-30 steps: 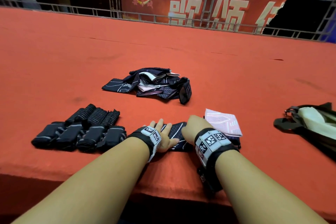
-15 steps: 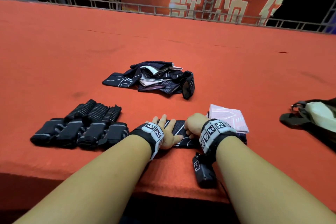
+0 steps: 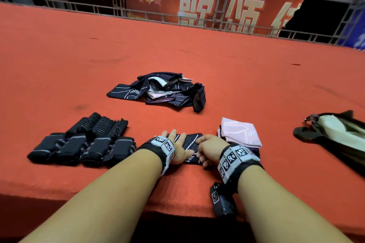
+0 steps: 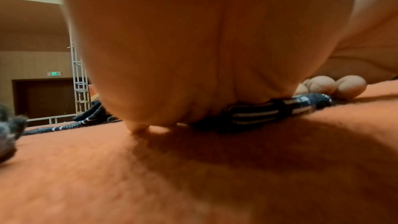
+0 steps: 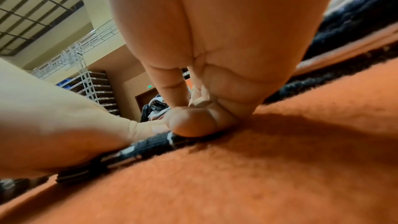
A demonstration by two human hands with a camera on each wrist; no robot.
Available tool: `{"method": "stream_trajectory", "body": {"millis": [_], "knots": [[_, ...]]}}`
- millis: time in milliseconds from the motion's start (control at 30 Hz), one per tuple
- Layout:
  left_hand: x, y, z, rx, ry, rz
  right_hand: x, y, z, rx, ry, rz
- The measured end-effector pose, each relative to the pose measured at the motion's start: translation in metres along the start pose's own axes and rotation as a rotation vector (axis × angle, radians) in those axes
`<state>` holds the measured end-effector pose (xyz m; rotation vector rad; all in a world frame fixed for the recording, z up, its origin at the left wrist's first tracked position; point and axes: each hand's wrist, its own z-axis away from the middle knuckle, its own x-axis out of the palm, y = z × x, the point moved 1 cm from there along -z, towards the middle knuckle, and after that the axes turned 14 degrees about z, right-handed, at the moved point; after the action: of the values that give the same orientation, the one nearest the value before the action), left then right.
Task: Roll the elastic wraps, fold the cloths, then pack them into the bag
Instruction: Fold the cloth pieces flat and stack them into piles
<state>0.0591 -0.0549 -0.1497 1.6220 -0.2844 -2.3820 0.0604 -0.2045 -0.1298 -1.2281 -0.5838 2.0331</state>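
A dark patterned cloth (image 3: 192,142) lies folded flat near the table's front edge. My left hand (image 3: 176,149) presses flat on its left half with straight, spread fingers. My right hand (image 3: 206,151) has curled fingers at the cloth's near right corner; in the right wrist view the thumb and fingers (image 5: 191,123) pinch the cloth's edge (image 5: 150,142). The left wrist view shows my palm (image 4: 193,57) pressing down on the cloth (image 4: 258,113). A stack of folded cloths with a pink one on top (image 3: 240,132) sits just right of my hands.
Several rolled dark wraps (image 3: 85,142) lie in rows to the left. A heap of unfolded cloths (image 3: 164,90) sits farther back in the middle. An open dark bag (image 3: 333,134) lies at the right edge. The red table (image 3: 256,77) stretches far back to a railing.
Both hands stay on the dark cloth. The right hand has drawn back a little toward the cloth's near right corner. The head view has shifted slightly.
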Motion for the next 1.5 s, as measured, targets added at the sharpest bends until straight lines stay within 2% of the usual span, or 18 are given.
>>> {"method": "stream_trajectory", "body": {"millis": [100, 200, 267, 333, 467, 567, 733, 867, 967, 1033, 1167, 1300, 1367, 1500], "knots": [[0.0, 0.0, 0.0, 0.005, 0.01, -0.005, -0.001, 0.004, 0.003, -0.022, -0.013, -0.009], [-0.01, 0.007, 0.005, 0.027, 0.031, 0.037, 0.001, 0.005, 0.01, -0.045, 0.04, -0.036], [-0.026, 0.012, 0.007, 0.033, 0.107, 0.12, 0.004, 0.004, 0.015, -0.044, 0.077, -0.039], [-0.043, 0.013, 0.008, 0.02, 0.163, 0.204, 0.007, 0.003, 0.02, -0.026, 0.052, -0.012], [-0.062, 0.013, 0.013, -0.009, 0.071, 0.169, 0.002, 0.01, 0.031, -0.041, 0.051, 0.032], [-0.075, 0.014, 0.026, 0.042, 0.016, 0.17, -0.005, 0.013, 0.037, -0.057, 0.078, 0.088], [-0.102, 0.004, 0.043, 0.133, -0.172, 0.596, -0.018, 0.009, 0.04, -0.129, 0.133, 0.062], [-0.127, 0.007, 0.063, 0.201, -0.169, 0.74, -0.027, 0.006, 0.048, -0.066, 0.002, 0.02], [-0.14, 0.013, 0.07, 0.25, -0.126, 0.892, -0.033, 0.008, 0.059, -0.04, -0.15, -0.175], [-0.145, 0.02, 0.073, 0.284, -0.118, 1.002, -0.037, 0.009, 0.062, -0.088, -0.167, -0.349], [-0.137, 0.043, 0.076, 0.328, -0.082, 1.158, -0.048, 0.008, 0.066, -0.221, -0.073, -0.653], [-0.118, 0.073, 0.067, 0.305, -0.059, 1.253, -0.069, 0.013, 0.059, -0.322, 0.148, -0.692], [-0.11, 0.089, 0.059, 0.268, -0.052, 1.314, -0.087, 0.022, 0.05, -0.321, 0.329, -0.632], [-0.094, 0.114, 0.036, 0.237, -0.064, 1.316, -0.126, 0.041, 0.035, -0.309, 0.527, -0.198]]}}
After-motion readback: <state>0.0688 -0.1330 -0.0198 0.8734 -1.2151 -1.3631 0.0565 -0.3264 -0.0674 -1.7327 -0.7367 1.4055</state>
